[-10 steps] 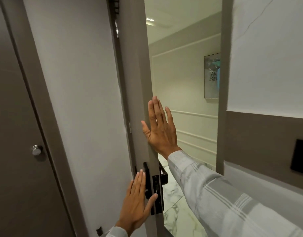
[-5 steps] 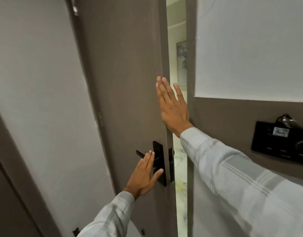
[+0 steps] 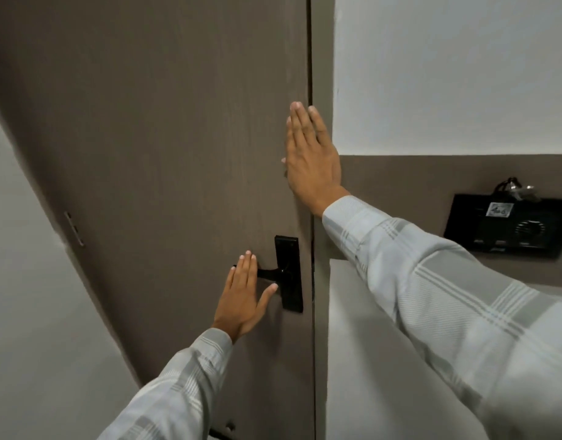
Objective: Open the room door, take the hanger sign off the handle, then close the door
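Note:
The brown room door (image 3: 165, 147) fills the middle of the view and lies flush with its frame (image 3: 321, 74), with no gap showing. A black lever handle (image 3: 271, 274) on a black plate (image 3: 288, 277) sits near the door's right edge. My left hand (image 3: 243, 293) lies flat over the lever's left end, fingers together, thumb out under the lever. My right hand (image 3: 310, 157) presses flat on the door's right edge, higher up, fingers straight. No hanger sign is in view, and both hands hold nothing.
A black wall panel (image 3: 508, 225) with keys hanging on top is mounted on the brown wall band at the right. White wall lies at the left (image 3: 26, 296) and upper right. A hinge (image 3: 74, 228) shows on the door's left edge.
The door has swung from open to shut against the frame; the corridor gap has vanished. Both flat hands followed the door, staying pressed on it.

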